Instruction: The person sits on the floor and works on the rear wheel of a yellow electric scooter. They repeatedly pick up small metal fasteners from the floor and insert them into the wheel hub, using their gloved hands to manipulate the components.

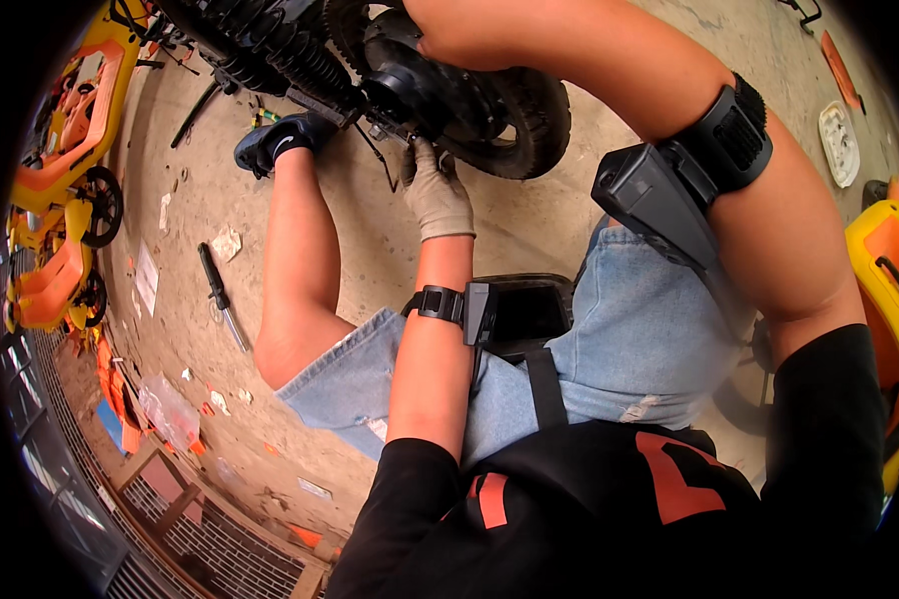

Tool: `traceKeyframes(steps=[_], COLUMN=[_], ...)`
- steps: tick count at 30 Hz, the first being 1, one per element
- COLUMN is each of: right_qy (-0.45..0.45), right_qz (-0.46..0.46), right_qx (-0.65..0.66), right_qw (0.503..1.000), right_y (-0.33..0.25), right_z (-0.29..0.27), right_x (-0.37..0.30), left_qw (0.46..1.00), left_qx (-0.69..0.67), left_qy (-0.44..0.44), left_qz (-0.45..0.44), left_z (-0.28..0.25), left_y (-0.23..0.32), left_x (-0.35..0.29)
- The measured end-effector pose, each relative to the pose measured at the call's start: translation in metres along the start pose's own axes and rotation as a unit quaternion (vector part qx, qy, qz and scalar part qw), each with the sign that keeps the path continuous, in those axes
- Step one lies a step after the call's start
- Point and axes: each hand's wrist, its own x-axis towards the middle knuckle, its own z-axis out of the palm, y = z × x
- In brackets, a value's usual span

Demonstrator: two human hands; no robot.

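A black-tyred wheel (pixel 544 125) with a dark hub (pixel 395 85) stands in front of me, joined to a vehicle with a coil-spring shock absorber (pixel 315 65). My left hand (pixel 437 195), in a light work glove, reaches to the axle end below the hub. Its fingers are bent together there, and whatever is between them is too small to make out. A thin dark rod or cable (pixel 382 165) hangs beside this hand. My right hand (pixel 454 38) lies over the upper part of the wheel. The top edge of the picture and the hand itself hide its fingers.
A black-handled tool with a metal shaft (pixel 220 290) lies on the concrete floor to the left, among paper scraps. Yellow and orange vehicle bodies (pixel 65 250) stand at the far left, another yellow body (pixel 889 260) at the right. A white tray (pixel 839 145) lies at the far right.
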Motion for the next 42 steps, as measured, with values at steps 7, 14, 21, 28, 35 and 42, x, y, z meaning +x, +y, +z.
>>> traceKeyframes(steps=[7,14,21,28,35,42], right_qy=[-0.012,0.055,-0.001,0.000,-0.019,0.030], right_qz=[0.011,0.038,0.053,0.052,0.069,0.056], right_qx=[-0.025,0.076,0.037,0.057,0.034,0.059], right_qw=[1.000,0.995,0.998,0.997,0.997,0.996], right_y=[-0.002,-0.004,-0.005,-0.001,-0.009,-0.005], right_z=[-0.002,-0.002,-0.004,-0.012,-0.003,-0.007], right_x=[0.000,-0.015,-0.005,-0.013,-0.001,-0.013], left_qw=[1.000,1.000,1.000,0.999,0.999,1.000], left_qx=[0.016,0.005,-0.003,-0.016,-0.013,-0.002], left_qy=[-0.003,0.007,-0.027,-0.028,0.024,-0.014], left_qz=[0.011,-0.004,-0.011,-0.025,0.018,0.019], left_z=[0.005,0.000,-0.001,0.001,0.002,-0.003], left_y=[0.001,-0.002,0.000,-0.001,0.001,-0.003], left_x=[-0.004,0.008,0.010,0.009,0.001,0.004])
